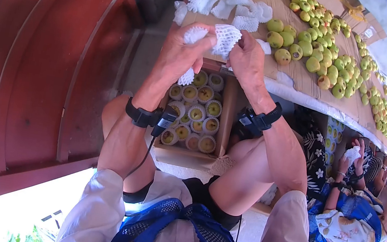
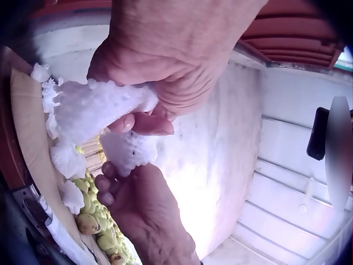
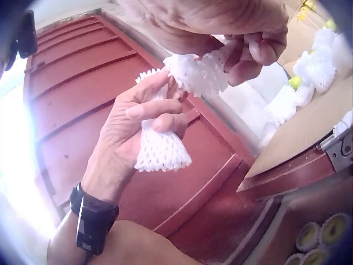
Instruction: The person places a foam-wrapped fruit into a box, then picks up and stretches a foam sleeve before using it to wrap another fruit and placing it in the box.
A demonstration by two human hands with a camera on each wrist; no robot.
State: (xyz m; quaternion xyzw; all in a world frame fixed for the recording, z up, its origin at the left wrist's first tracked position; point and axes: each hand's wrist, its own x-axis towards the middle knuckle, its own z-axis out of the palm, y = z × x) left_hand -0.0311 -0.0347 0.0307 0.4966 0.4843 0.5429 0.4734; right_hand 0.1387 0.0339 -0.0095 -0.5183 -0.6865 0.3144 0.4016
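Observation:
Over the cardboard-covered table edge, my left hand (image 1: pixel 177 50) grips a white foam net sleeve (image 3: pixel 161 149) in its curled fingers; the sleeve's flared end hangs below the palm. A second foam net (image 1: pixel 226 40) stretches between the two hands. My right hand (image 1: pixel 248 61) pinches the right side of this net between thumb and fingers, and the left thumb and forefinger are right at its other side. No fruit shows inside either net. Several loose foam nets (image 1: pixel 248 13) lie on the table just beyond the hands.
Many green-yellow apples (image 1: pixel 311 48) spread across the table's cardboard (image 1: pixel 281 76). Below, between the knees, stands a cardboard box (image 1: pixel 225 121) of net-wrapped apples (image 1: pixel 196 114). A red metal door (image 1: pixel 46 62) is at the left. Another person (image 1: pixel 349 222) sits at the right, holding a white net.

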